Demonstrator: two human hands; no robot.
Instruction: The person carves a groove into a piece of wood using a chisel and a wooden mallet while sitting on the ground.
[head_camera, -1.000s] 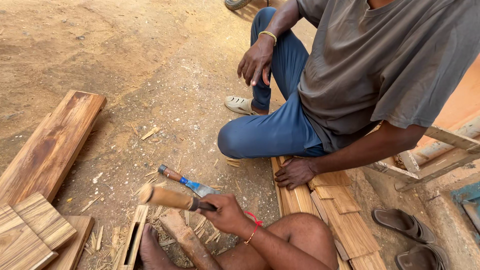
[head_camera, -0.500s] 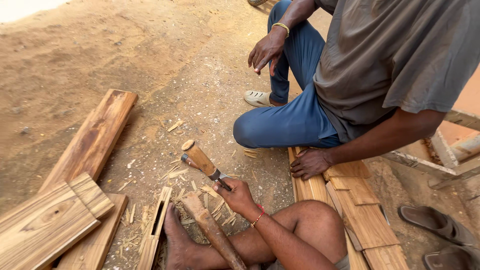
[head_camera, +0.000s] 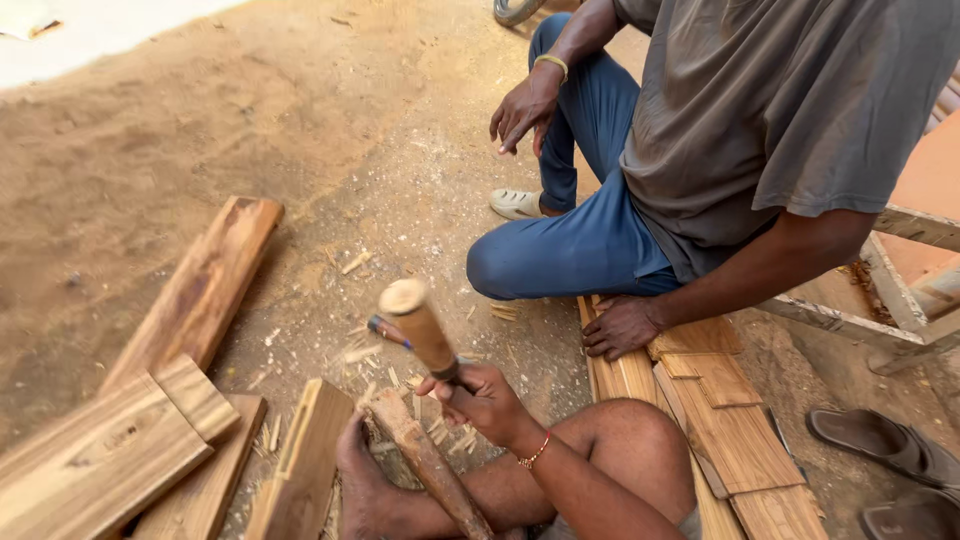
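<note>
My right hand (head_camera: 482, 398) grips the lower end of a wooden mallet (head_camera: 420, 325), whose thick rounded head points up and to the left. Just below it my bare foot (head_camera: 362, 475) rests against a rough wooden stick (head_camera: 425, 462) and a narrow plank (head_camera: 305, 462) on the ground. A chisel with a red and blue handle (head_camera: 388, 331) lies in the wood chips behind the mallet. My left hand is out of view.
A person in a grey shirt and blue trousers (head_camera: 570, 250) sits at the right, one hand (head_camera: 620, 326) resting on stacked short boards (head_camera: 720, 420). Long planks (head_camera: 195, 295) and joined boards (head_camera: 110, 450) lie at the left. Sandals (head_camera: 870, 440) sit at the lower right.
The mallet has swung up from nearly level to a steep tilt in my right hand. The seated person's raised hand has lifted off the knee.
</note>
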